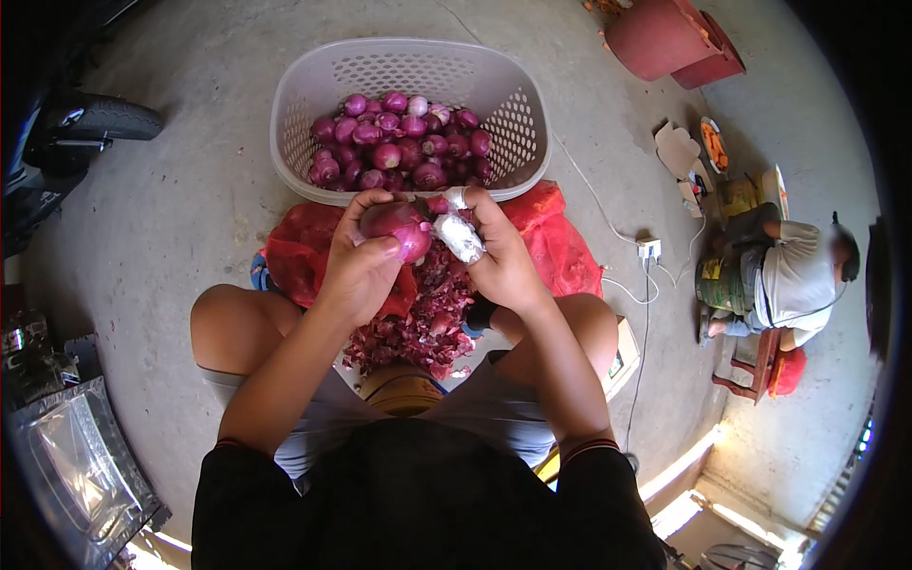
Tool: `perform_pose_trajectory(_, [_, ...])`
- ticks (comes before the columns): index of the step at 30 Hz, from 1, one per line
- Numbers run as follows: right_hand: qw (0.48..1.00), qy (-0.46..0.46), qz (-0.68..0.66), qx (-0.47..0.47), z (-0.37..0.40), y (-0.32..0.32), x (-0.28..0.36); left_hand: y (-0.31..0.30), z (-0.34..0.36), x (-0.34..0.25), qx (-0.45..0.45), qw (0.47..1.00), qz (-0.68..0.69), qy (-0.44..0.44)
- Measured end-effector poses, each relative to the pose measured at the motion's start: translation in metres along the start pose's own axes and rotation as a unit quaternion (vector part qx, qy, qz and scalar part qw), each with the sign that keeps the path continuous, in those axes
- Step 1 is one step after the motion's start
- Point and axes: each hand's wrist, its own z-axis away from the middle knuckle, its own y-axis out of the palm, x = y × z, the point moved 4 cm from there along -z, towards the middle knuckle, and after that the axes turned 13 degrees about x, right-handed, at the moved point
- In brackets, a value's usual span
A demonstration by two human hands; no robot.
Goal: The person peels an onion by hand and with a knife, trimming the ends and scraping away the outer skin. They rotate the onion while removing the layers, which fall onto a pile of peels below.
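I count one red onion (397, 231) in my hands, one grey perforated basket (294, 114) at twelve o'clock, and a few dozen onions (408, 152) inside it, too heaped for an exact count. Two reddish buckets (665, 40) lie between one and two o'clock, and I see one other person (798, 275), seated at three.

The floor (209, 209) is grey concrete, lightly flecked with scraps. Just below centre, a loose mound of purple onion skins (408, 332) sits between my knees, with red mesh (560, 247) spread around it, close to the basket's near side. At ten o'clock I make out a dark wheel (119, 118); at eight, something under clear shiny plastic (85, 456). A white socket block (649, 249) with cables lies just short of three o'clock, and a container of orange pieces (714, 144) is at two. Bright light comes through low gaps between four and five.

My left hand (356, 271) has its fingers curled around the onion, thumb pressed along the near side, clamped on it just in front of the basket. My right hand (503, 266) wears a silvery wrap (459, 237) on the thumb and a whitish one on the index finger; these two sit a little apart at the onion's right end. Whether they pinch any skin, I cannot tell.
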Motion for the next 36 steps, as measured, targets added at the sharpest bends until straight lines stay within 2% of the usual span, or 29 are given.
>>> perform_pose_trajectory(4, [1.0,0.02,0.007,0.0,0.0,-0.004,-0.003,0.002,-0.001,-0.001,0.011,1.0,0.013,-0.011])
perform_pose_trajectory(7, [0.999,0.01,0.048,-0.005,0.001,-0.005,-0.011,-0.001,0.0,-0.002,0.026,0.999,-0.028,-0.02])
perform_pose_trajectory(10, [0.997,0.06,0.041,-0.017,0.004,-0.016,-0.015,0.005,0.001,-0.009,0.056,0.998,-0.03,-0.012])
perform_pose_trajectory(11, [0.998,0.043,0.045,-0.016,0.004,-0.02,-0.015,0.007,0.0,-0.011,0.058,0.997,-0.042,-0.005])
perform_pose_trajectory(15, [0.992,0.047,-0.059,0.1,0.008,-0.022,-0.003,0.005,-0.003,-0.016,0.045,0.994,-0.099,0.03])
perform_pose_trajectory(20, [0.982,0.1,-0.097,0.126,0.012,-0.019,0.009,0.008,-0.003,-0.012,0.015,0.991,-0.111,0.078])
perform_pose_trajectory(27, [0.983,0.047,-0.104,0.141,0.01,-0.012,0.014,0.011,-0.002,-0.015,0.047,0.961,-0.253,0.105])
perform_pose_trajectory(30, [0.984,0.068,-0.104,0.128,0.012,-0.009,0.01,0.014,-0.003,-0.017,0.071,0.936,-0.314,0.141])
perform_pose_trajectory(34, [0.991,-0.027,-0.097,0.09,0.008,0.005,0.002,0.018,-0.001,-0.018,0.09,0.904,-0.373,0.187])
perform_pose_trajectory(36, [0.989,-0.045,-0.117,0.077,0.007,0.011,0.003,0.019,-0.001,-0.019,0.084,0.898,-0.386,0.196])
